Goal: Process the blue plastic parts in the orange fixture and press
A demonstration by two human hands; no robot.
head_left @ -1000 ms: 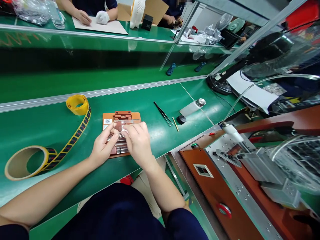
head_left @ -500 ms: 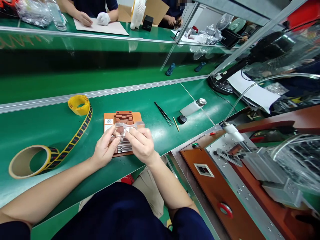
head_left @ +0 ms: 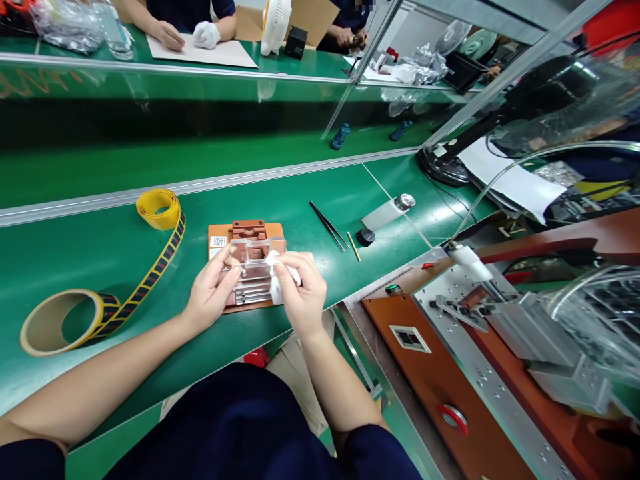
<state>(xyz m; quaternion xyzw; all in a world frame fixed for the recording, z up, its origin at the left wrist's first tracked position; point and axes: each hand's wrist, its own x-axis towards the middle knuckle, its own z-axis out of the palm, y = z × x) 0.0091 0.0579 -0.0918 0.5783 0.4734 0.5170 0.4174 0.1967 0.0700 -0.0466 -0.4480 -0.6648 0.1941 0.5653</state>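
Note:
A clear plastic part (head_left: 259, 251) with a rectangular window is pinched at its left end by my left hand (head_left: 213, 288). My right hand (head_left: 303, 292) is closed on a crumpled white wipe (head_left: 277, 288), which lies against the right side of the clear part. Just below both hands sits an orange-brown fixture (head_left: 217, 230) with a QR label, metal bars and a raised block. The clear part hides some of the fixture.
At left, a tape roll (head_left: 60, 323) feeds a strip of dark labels toward a yellow coil (head_left: 159, 208). Tweezers (head_left: 327, 225), a thin stick (head_left: 354, 246), a black cap (head_left: 365, 237) and a white bottle (head_left: 385, 215) lie at right. A machine (head_left: 450, 360) stands further right.
My right hand has moved right along the clear part, and the white wipe shows more fully. The clear part's window is uncovered. My left hand has stayed in place.

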